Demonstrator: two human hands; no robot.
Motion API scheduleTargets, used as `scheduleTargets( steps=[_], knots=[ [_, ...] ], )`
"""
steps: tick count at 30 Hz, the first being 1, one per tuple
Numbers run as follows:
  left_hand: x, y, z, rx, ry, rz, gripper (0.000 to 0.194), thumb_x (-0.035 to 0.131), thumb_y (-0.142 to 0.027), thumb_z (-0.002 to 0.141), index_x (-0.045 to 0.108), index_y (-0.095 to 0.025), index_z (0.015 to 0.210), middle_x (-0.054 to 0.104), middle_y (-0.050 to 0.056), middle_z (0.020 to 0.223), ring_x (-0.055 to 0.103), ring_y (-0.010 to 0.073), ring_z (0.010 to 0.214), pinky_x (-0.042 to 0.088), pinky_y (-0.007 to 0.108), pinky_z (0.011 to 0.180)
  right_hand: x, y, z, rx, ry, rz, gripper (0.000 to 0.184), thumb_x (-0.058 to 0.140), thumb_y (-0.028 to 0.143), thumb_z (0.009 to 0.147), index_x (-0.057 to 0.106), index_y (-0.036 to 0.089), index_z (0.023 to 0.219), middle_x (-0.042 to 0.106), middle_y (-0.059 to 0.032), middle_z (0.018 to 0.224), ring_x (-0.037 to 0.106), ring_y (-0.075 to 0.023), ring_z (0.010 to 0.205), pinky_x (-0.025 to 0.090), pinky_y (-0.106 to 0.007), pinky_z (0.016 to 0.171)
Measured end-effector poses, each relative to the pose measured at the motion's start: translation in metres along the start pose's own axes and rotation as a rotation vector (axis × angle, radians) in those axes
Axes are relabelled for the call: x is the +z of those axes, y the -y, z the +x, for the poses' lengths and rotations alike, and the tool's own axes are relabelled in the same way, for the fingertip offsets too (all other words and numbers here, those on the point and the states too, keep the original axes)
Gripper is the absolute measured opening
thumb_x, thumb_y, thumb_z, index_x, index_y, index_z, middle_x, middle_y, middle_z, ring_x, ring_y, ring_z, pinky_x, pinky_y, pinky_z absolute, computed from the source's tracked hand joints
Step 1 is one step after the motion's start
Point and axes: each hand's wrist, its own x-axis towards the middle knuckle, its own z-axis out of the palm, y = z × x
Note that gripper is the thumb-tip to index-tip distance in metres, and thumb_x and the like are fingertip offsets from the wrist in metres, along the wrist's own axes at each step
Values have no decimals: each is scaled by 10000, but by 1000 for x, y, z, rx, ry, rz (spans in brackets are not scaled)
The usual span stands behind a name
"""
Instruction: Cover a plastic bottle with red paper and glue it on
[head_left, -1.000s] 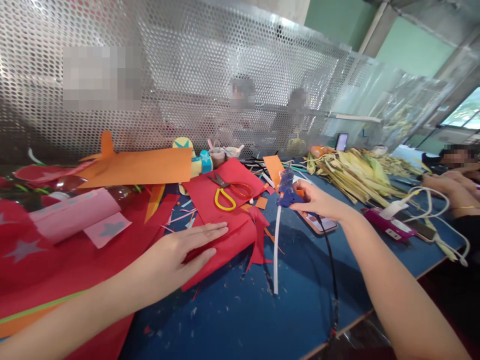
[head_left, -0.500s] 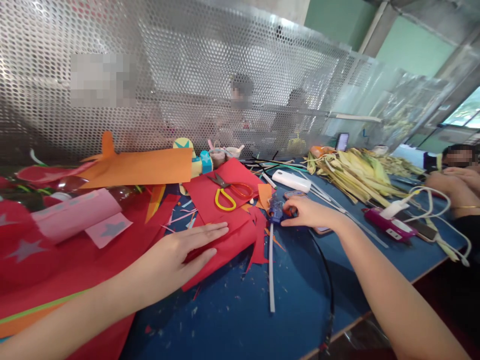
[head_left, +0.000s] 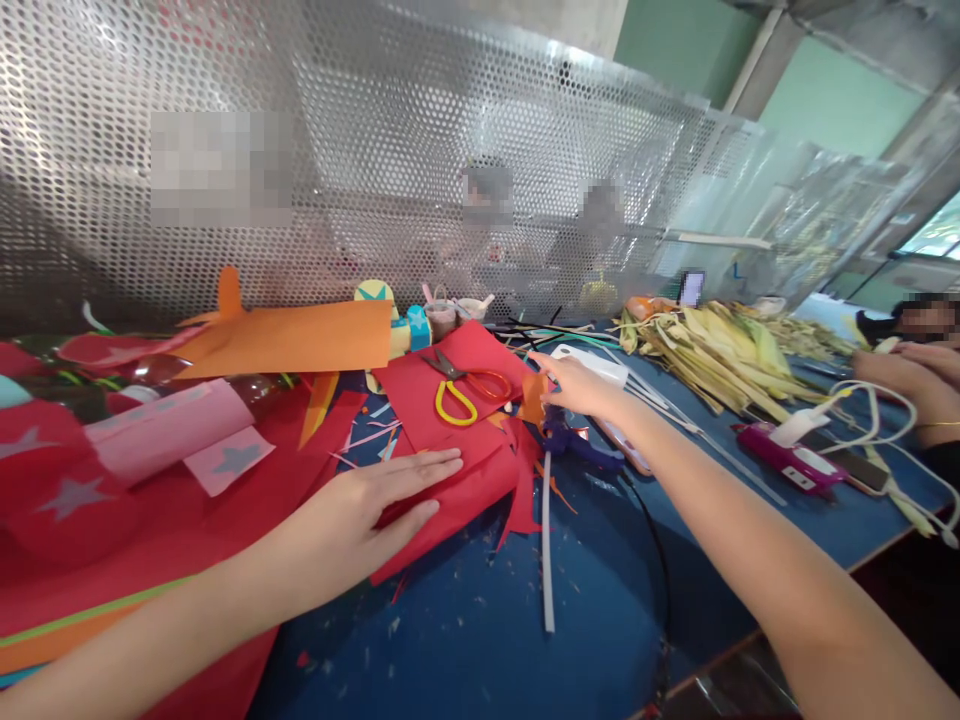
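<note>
My left hand lies flat and open on a folded red paper on the blue table. Reaching forward past it, my right hand has its fingers on a small orange paper piece beside the scissors with one yellow and one red handle. The blue glue gun lies on the table just below my right wrist, with a white glue stick trailing toward me and its black cord running to the table edge.
Orange paper, pink paper and red sheets with stars cover the left. Pale leaf strips, a phone, a pink device with white cables lie right. Another person's arms rest at far right. A perforated metal screen stands behind.
My right hand set the glue gun down on the table, let go, and moved forward to the orange paper piece. My left hand stayed flat on the red paper.
</note>
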Motion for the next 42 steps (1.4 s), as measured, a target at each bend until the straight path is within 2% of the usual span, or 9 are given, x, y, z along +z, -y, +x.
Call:
scheduleTargets(
  steps=[3,6,9,13,18,22,32,37,42],
  knots=[
    [0,0,-1,0,3,2,416,476,-322,933,529,-317,1346,588,-35,1336,568,186,1219,434,325,1062,7,-6,10,8,19,-33,256,636,304,881,622,161,1092,669,-57,1040,637,-204,935,497,-425,864],
    [0,0,-1,5,-1,-11,415,470,-319,934,531,-317,1344,590,-34,1334,578,187,1208,439,325,1059,11,-9,6,28,-31,-50,212,595,316,910,625,157,1046,634,-60,1102,611,-210,986,491,-435,867],
    [1,1,0,10,-12,-18,414,475,-319,931,536,-315,1341,599,-36,1323,579,189,1206,441,323,1058,8,-8,-3,49,-90,-41,169,571,232,908,628,154,1048,608,-88,1082,583,-216,1016,456,-382,896],
    [2,2,1,14,-19,-15,415,485,-324,928,534,-321,1340,595,-44,1327,573,186,1213,440,315,1058,0,-1,-11,107,-136,-38,215,533,155,895,629,141,1088,578,-127,1059,580,-231,1005,427,-318,885],
    [1,1,0,2,-7,-10,407,484,-313,929,547,-308,1331,601,-33,1321,572,184,1213,444,311,1055,-4,10,-15,180,-122,-55,237,486,156,904,616,143,1102,613,-141,1036,628,-227,836,437,-291,726],
    [0,1,-1,6,-4,-5,413,481,-307,927,542,-301,1336,604,-27,1319,566,185,1220,439,314,1058,-5,18,-20,242,-88,-60,253,437,165,921,568,168,1137,686,-121,924,654,-242,802,409,-277,639],
    [-2,-1,0,-16,17,-20,414,474,-320,931,539,-305,1339,594,-24,1331,562,199,1226,434,342,1069,-22,29,-26,338,-68,6,199,384,137,918,542,199,1021,714,-74,716,671,-211,627,387,-268,559],
    [-1,-1,0,-13,10,-32,414,485,-317,928,539,-313,1338,593,-25,1331,556,203,1231,436,341,1068,-25,35,-31,323,-83,42,232,353,148,929,538,194,1060,720,-81,721,661,-213,610,373,-272,544],
    [-1,0,0,-18,11,-28,416,487,-325,929,534,-317,1342,585,-27,1340,549,209,1240,434,348,1069,-30,38,-31,324,-177,28,235,395,183,933,551,183,1108,711,-80,717,640,-219,606,340,-279,542]
  ],
)
